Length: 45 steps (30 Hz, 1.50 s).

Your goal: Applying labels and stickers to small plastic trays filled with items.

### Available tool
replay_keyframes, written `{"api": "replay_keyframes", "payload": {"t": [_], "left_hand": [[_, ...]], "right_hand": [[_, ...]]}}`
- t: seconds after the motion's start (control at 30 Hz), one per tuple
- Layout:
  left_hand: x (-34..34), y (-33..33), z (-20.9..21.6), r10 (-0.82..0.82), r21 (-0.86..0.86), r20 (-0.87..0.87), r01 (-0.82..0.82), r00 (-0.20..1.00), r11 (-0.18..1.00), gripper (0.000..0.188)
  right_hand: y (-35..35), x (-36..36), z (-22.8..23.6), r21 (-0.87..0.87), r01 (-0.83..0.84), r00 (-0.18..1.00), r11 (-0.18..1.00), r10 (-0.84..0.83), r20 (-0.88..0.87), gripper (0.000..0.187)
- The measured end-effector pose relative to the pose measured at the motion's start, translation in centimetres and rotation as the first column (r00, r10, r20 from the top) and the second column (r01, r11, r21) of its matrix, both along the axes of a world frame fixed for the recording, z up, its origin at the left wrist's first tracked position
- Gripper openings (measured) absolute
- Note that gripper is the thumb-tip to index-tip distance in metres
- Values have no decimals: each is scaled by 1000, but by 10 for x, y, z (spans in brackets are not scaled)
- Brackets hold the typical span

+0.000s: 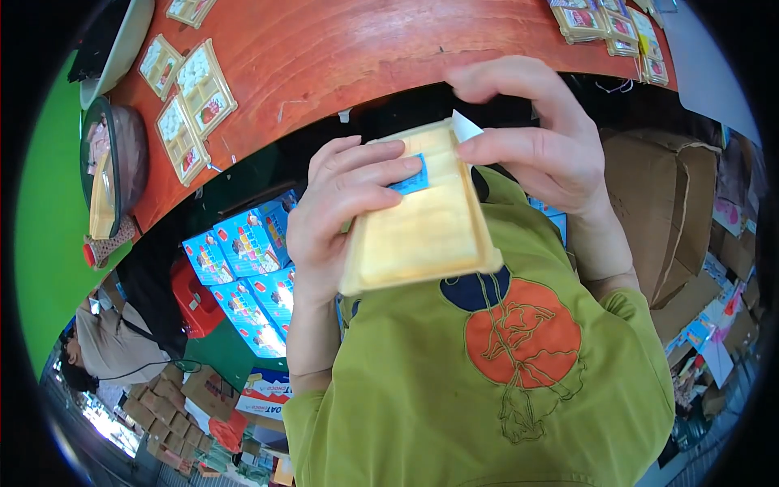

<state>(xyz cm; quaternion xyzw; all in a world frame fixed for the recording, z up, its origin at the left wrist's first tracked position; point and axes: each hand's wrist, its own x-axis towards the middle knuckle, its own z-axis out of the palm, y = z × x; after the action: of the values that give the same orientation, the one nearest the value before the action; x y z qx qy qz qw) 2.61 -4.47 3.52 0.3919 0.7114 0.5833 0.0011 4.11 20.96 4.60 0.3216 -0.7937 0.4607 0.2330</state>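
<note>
In front of my green top, my left hand [345, 191] is closed around a pale yellow, shallow plastic tray [426, 239], with its fingers laid across the face. A small blue label [412, 177] shows on the tray, partly under those fingertips. My right hand [548, 142] is at the tray's far right corner, with thumb and forefinger spread apart. The thumb touches a white, pointed slip [465, 127] standing up at that corner; whether the slip is stuck to the tray is unclear.
A red-brown table [341, 49] spans the far side. Filled trays [203, 85] lie at its left, stacked packs [596, 24] at its right. A dark bowl [138, 154] stands at the left edge. Blue boxes [251, 243], a cardboard carton [649, 203] and another person [134, 341] are nearby.
</note>
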Motion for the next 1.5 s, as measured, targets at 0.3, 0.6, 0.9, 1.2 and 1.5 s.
{"api": "replay_keyframes", "payload": {"t": [0.3,0.6,0.9,1.2,1.5], "left_hand": [[0,13,0,31,-34,-198,-39,980,999,33],[-6,27,-8,106,51,-265,-96,958,994,37],[-24,62,-23,268,-23,293,-273,918,962,35],[-78,77,-19,233,-39,323,-233,918,972,43],[-134,34,-18,505,-140,278,-486,817,863,17]], "right_hand": [[7,-2,11,93,-155,982,984,143,122,20],[10,1,8,-32,-136,897,990,136,420,7],[-11,0,-19,-232,185,909,955,-77,411,28],[132,-89,2,302,767,499,567,-822,275,36],[143,-103,-26,656,754,341,-31,-835,-431,31]]}}
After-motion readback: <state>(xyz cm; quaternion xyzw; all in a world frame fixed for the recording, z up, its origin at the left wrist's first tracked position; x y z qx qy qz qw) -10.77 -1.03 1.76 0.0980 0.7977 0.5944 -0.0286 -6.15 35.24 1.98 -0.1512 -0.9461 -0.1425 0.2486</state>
